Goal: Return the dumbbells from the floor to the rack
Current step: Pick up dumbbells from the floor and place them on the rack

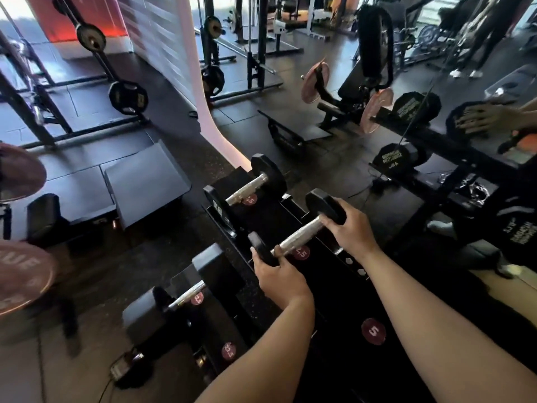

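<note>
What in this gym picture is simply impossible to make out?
Head view:
- Held dumbbell: the heads' markings, covered by the left hand and right hand.
- Whether it rests on the rack yet: the contact is hidden.
- Pink plate: lettering cut by the left edge.
- Sticker: number blurred.

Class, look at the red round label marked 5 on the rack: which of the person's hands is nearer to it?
Left. The left hand, gripping the near head of the dumbbell, is up and left of the label. The right hand, on the far head, is farther up the rack.
</note>
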`<state>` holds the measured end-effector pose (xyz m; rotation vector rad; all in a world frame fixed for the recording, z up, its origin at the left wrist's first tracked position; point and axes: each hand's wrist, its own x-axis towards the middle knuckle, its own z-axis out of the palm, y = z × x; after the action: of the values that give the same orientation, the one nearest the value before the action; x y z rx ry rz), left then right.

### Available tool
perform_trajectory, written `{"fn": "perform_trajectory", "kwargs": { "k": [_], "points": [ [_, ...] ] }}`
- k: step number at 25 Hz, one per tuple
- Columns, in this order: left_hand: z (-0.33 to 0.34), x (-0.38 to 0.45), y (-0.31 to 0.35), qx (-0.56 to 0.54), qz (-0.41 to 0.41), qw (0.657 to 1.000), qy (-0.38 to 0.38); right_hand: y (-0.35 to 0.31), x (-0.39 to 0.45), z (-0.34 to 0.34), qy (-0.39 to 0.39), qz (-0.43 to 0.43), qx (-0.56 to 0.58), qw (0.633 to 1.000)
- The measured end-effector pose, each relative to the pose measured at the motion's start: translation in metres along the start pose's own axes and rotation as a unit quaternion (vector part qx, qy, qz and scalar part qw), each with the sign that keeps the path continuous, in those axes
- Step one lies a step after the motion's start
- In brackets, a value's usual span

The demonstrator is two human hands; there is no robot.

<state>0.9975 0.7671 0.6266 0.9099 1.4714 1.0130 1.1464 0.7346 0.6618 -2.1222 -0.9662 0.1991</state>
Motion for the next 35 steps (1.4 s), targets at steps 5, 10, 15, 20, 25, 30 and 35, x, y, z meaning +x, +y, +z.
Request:
{"fn": "perform_trajectory", "kwargs": {
  "k": [5, 10, 15, 20, 25, 30, 35],
  "points": [
    [0.010, -0.005, -0.013, 0.020, 0.001, 1.000, 0.009, 0.034, 0.008, 0.019, -0.008, 0.030, 0.024, 0.999],
    [0.015, -0.013, -0.013, 0.021, -0.015, 1.000, 0.015, 0.041, 0.013, 0.016, -0.029, 0.032, 0.034, 0.998],
    [0.015, -0.016, -0.010, 0.031, 0.000, 0.999, 0.025, 0.043, 0.021, 0.013, -0.079, 0.049, 0.032, 0.995],
    [0.008, -0.019, -0.011, 0.028, -0.015, 0.999, -0.010, 0.041, 0.017, 0.008, -0.087, 0.084, 0.031, 0.992],
    [0.004, -0.021, 0.023, 0.076, 0.065, 0.993, -0.065, 0.013, -0.006, -0.012, -0.021, 0.095, 0.095, 0.991],
    [0.004, -0.037, 0.056, 0.248, 0.300, 0.893, -0.227, -0.005, -0.083, -0.083, 0.070, 0.138, 0.143, 0.978],
    [0.020, -0.121, 0.051, 0.274, 0.408, 0.694, -0.525, 0.009, -0.233, -0.196, 0.211, 0.212, -0.001, 0.954]
  ]
}}
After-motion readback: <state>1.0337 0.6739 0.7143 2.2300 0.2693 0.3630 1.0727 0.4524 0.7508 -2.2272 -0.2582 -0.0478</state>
